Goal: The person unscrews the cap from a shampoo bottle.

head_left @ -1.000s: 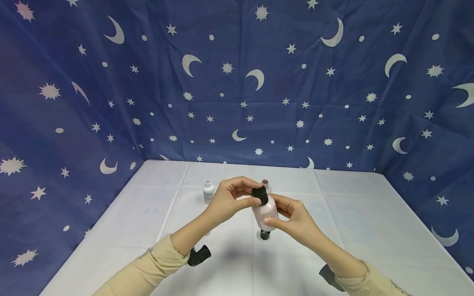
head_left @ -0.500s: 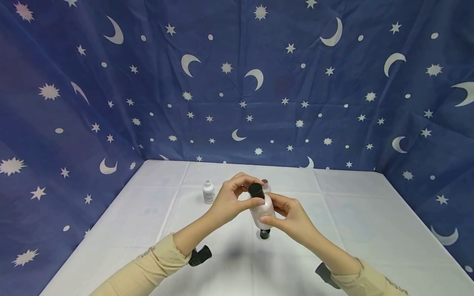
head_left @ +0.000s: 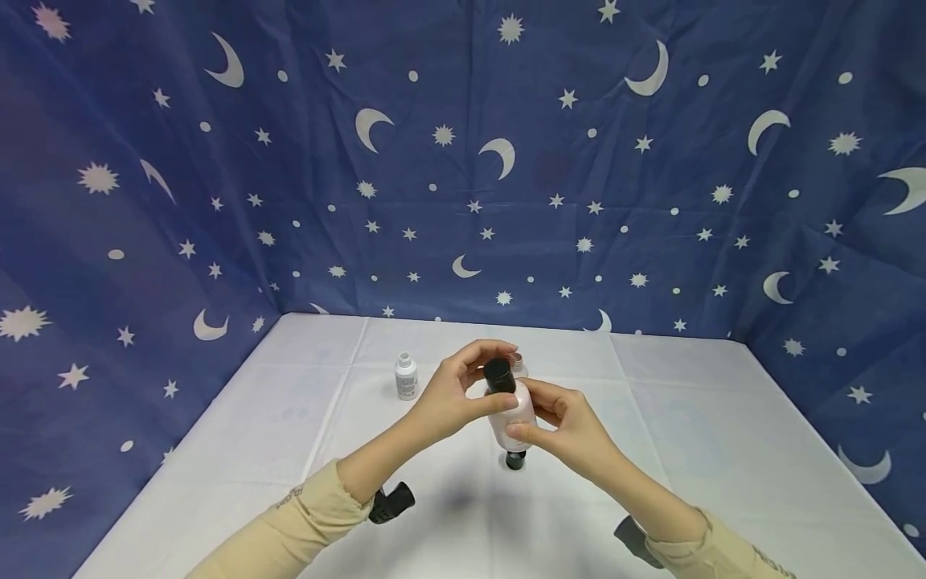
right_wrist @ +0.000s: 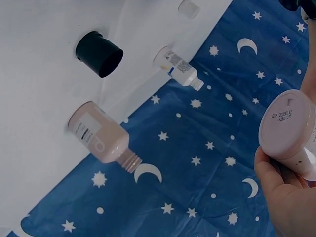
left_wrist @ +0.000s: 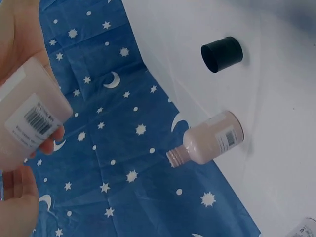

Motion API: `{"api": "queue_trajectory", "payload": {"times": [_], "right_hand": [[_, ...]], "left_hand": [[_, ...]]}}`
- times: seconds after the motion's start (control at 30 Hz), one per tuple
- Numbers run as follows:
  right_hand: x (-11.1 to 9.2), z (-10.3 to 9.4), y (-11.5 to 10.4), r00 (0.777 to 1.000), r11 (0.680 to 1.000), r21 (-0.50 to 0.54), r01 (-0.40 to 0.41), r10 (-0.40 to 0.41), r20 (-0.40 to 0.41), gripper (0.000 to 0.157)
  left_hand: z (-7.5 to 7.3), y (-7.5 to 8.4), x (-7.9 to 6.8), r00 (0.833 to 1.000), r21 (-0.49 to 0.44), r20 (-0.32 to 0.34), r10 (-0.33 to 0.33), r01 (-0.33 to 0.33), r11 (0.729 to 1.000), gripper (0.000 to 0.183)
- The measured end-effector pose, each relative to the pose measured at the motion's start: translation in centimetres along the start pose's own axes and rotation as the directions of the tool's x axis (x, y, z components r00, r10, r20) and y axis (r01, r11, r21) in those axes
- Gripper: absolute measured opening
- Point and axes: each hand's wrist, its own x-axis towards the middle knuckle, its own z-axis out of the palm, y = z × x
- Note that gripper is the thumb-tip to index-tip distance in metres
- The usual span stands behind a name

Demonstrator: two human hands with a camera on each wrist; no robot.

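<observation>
A pale pink bottle (head_left: 510, 420) with a black cap (head_left: 499, 375) is held tilted above the table in the head view. My right hand (head_left: 575, 422) grips its body, thumb across the front. My left hand (head_left: 454, 394) has its thumb and fingers around the cap, the thumb at the cap's lower edge. In the right wrist view the held bottle's base (right_wrist: 284, 124) faces the camera, with my right hand (right_wrist: 291, 202) below it. Partly hidden behind the held bottle stands a second, uncapped pink bottle (left_wrist: 210, 140). A loose black cap (left_wrist: 224, 54) rests on the table.
A small white bottle (head_left: 407, 376) without a cap stands left of the hands on the white tablecloth (head_left: 694, 434). The right wrist view also shows a small whitish cap-like piece (right_wrist: 188, 9). A blue curtain (head_left: 463, 161) with moons and stars walls the table's back and sides.
The held bottle has shifted slightly left and its black cap has tilted more toward the camera. My left fingers now spread a little wider around the cap.
</observation>
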Motion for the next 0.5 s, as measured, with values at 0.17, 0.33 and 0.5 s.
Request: {"api": "queue_trajectory", "payload": {"times": [0.17,0.33,0.5], "right_hand": [[-0.2,0.0,-0.1,1.000,1.000,-0.003,-0.010,0.010,-0.007,0.056],[-0.3,-0.1,0.1,1.000,1.000,-0.008,-0.011,0.011,-0.019,0.056],[-0.1,-0.3,0.2,1.000,1.000,-0.013,-0.003,0.002,-0.010,0.057]], "left_hand": [[-0.7,-0.2,-0.4,0.996,-0.086,0.056,0.074,-0.069,0.994,0.067],[-1.5,-0.6,-0.5,0.986,-0.086,0.124,0.111,-0.101,0.991,0.062],[-1.9,-0.8,-0.4,0.970,-0.085,0.208,0.125,-0.110,0.990,0.051]]}}
